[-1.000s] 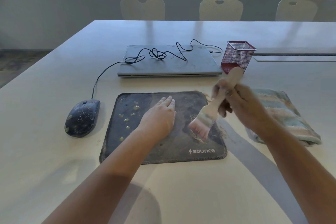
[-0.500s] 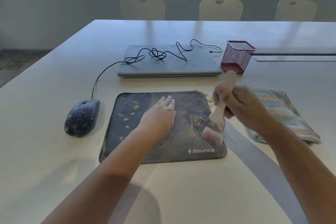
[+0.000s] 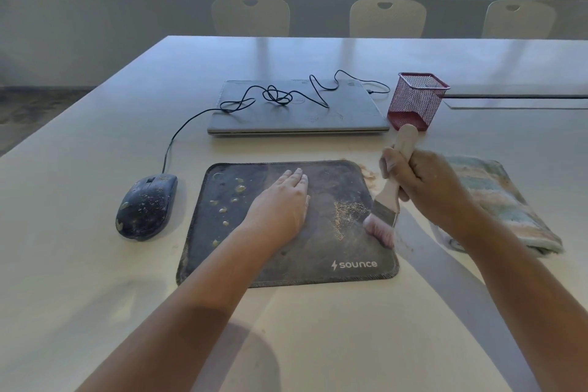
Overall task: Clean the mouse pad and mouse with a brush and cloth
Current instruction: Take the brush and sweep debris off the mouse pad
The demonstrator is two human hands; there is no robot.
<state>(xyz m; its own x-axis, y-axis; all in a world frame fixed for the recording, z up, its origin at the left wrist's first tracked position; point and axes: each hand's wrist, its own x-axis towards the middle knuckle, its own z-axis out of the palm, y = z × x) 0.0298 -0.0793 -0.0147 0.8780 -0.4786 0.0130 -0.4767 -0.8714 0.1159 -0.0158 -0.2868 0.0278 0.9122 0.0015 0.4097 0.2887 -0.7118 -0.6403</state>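
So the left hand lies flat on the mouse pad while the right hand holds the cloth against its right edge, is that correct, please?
Not quite: the right hand holds the brush, not the cloth, which lies untouched on the table. The head view shows this. The left hand does lie flat on the mouse pad.

A pale table (image 3: 95, 264) is seen carrying a dirty mouse pad (image 3: 318, 251), a speckled mouse (image 3: 147, 205) to its left, a closed laptop (image 3: 297, 111) behind, a red mesh cup (image 3: 416, 100) and a folded cloth (image 3: 506, 200) on the right.
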